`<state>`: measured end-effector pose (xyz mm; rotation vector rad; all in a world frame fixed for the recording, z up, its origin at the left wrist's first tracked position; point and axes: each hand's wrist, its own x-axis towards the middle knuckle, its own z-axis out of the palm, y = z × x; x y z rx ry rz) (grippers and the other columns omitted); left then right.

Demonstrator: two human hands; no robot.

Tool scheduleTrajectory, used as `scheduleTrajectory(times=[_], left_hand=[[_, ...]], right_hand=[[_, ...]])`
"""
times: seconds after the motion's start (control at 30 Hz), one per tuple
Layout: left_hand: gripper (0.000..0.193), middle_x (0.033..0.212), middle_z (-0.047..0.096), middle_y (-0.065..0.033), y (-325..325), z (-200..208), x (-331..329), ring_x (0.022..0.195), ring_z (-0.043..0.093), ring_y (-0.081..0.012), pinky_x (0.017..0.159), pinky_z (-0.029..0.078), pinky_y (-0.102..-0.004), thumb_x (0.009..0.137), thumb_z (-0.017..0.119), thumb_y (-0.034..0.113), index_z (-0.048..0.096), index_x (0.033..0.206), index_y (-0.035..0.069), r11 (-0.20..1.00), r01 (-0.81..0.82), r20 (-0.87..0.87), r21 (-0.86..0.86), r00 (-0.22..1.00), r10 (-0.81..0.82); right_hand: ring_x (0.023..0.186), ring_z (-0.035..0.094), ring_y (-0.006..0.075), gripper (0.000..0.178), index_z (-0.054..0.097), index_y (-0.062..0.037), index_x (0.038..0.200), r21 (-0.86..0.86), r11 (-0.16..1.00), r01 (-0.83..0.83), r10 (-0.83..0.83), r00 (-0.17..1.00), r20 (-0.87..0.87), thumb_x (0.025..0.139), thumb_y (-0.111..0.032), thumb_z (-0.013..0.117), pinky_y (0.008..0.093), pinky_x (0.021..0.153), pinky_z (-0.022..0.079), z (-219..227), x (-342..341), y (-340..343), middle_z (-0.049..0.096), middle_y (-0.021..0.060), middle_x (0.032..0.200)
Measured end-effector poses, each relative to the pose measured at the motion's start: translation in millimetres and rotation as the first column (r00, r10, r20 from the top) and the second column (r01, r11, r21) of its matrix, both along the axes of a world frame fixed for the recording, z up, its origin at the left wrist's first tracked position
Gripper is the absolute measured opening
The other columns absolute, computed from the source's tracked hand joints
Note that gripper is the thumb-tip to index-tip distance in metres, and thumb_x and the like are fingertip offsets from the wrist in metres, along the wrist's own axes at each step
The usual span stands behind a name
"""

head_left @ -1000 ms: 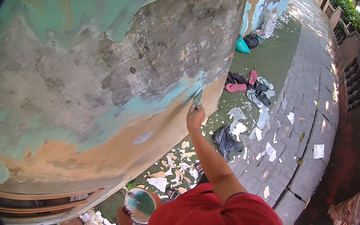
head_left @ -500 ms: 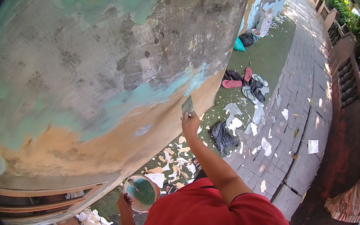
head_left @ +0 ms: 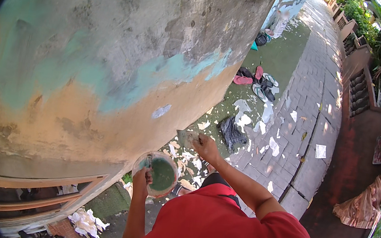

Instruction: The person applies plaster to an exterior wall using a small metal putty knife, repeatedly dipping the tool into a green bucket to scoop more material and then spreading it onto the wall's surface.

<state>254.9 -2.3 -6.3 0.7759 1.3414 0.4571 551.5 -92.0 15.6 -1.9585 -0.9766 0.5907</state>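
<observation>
My right hand (head_left: 207,149) is closed on a flat putty scraper (head_left: 187,139), whose thin greyish-green blade points left past the wall's lower edge. Below and left of the blade is a round, pale bucket (head_left: 176,170) with green coating inside. At its left rim my left hand (head_left: 143,177) is closed on the bucket, with the fingers over the edge. A small, dark, narrow tool (head_left: 149,160) shows beside those fingers; whether the hand also grips it I cannot tell. The wall (head_left: 130,64) on the left has grey, bare patches, green and turquoise smears, and a peach lower band.
Peeled paint flakes (head_left: 189,159) litter the ground by my feet. Farther ahead lie a black plastic bag (head_left: 233,133) and several sandals (head_left: 263,87). A paved path (head_left: 289,126) runs along the right, beside a low balustrade wall (head_left: 362,92). A slatted opening (head_left: 34,192) sits low in the wall.
My right hand has drawn the scraper down and back from the wall, toward the bucket. My left hand and the bucket sit slightly higher in view. The whole view has shifted a little.
</observation>
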Motion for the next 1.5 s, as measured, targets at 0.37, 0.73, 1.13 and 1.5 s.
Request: scheduleTrajectory(times=[0.37, 0.73, 1.13, 1.5], left_hand=[[0.046, 0.066, 0.053, -0.0013, 9.2, 74.5, 69.8, 0.054, 0.05, -0.0103, 0.048, 0.039, -0.0243, 0.099, 0.043, 0.039, 0.062, 0.097, -0.004, 0.974, 0.206, 0.209, 0.097, 0.952, -0.222], [0.054, 0.068, 0.051, -0.003, 0.0, 122.8, 124.5, 0.054, 0.045, -0.0112, 0.051, 0.036, -0.0256, 0.1, 0.04, 0.042, 0.059, 0.101, -0.008, 0.964, 0.224, 0.316, 0.147, 0.913, -0.26], [0.051, 0.072, 0.052, -0.0027, -8.1, 131.9, 156.6, 0.058, 0.045, -0.0112, 0.053, 0.036, -0.026, 0.098, 0.043, 0.042, 0.057, 0.102, -0.006, 0.993, 0.067, 0.307, 0.102, 0.947, -0.095], [0.041, 0.075, 0.054, -0.0029, -14.5, 126.5, 174.5, 0.064, 0.05, -0.0129, 0.056, 0.041, -0.028, 0.097, 0.047, 0.038, 0.057, 0.101, -0.002, 0.977, -0.188, 0.317, 0.102, 0.937, 0.147]], right_hand=[[0.075, 0.062, 0.0434, 0.017, 0.061, -0.0014, 0.086, -0.181, 0.889, -0.42, 0.449, 0.878, 0.165, 0.081, -0.015, 0.054, 0.0502, 0.069, 0.049, 38.9, -43.7, -5.7, 0.063, 0.0249, 0.077], [0.082, 0.068, 0.0327, 0.014, 0.07, -0.0025, 0.079, -0.474, 0.64, -0.604, 0.756, 0.605, 0.249, 0.074, -0.008, 0.059, 0.04, 0.069, 0.054, -69.7, -60.5, 38.0, 0.069, 0.0166, 0.083], [0.088, 0.066, 0.0342, 0.014, 0.063, -0.0096, 0.088, -0.316, 0.619, -0.719, 0.782, 0.601, 0.162, 0.08, -0.015, 0.052, 0.0431, 0.075, 0.053, -64.2, -48.4, 53.2, 0.068, 0.0155, 0.089], [0.077, 0.065, 0.0303, 0.026, 0.066, 0.0005, 0.093, -0.224, 0.55, -0.804, 0.797, 0.586, -0.146, 0.075, -0.018, 0.061, 0.0375, 0.07, 0.051, -36.2, 32.2, 76.6, 0.067, 0.0203, 0.084]])
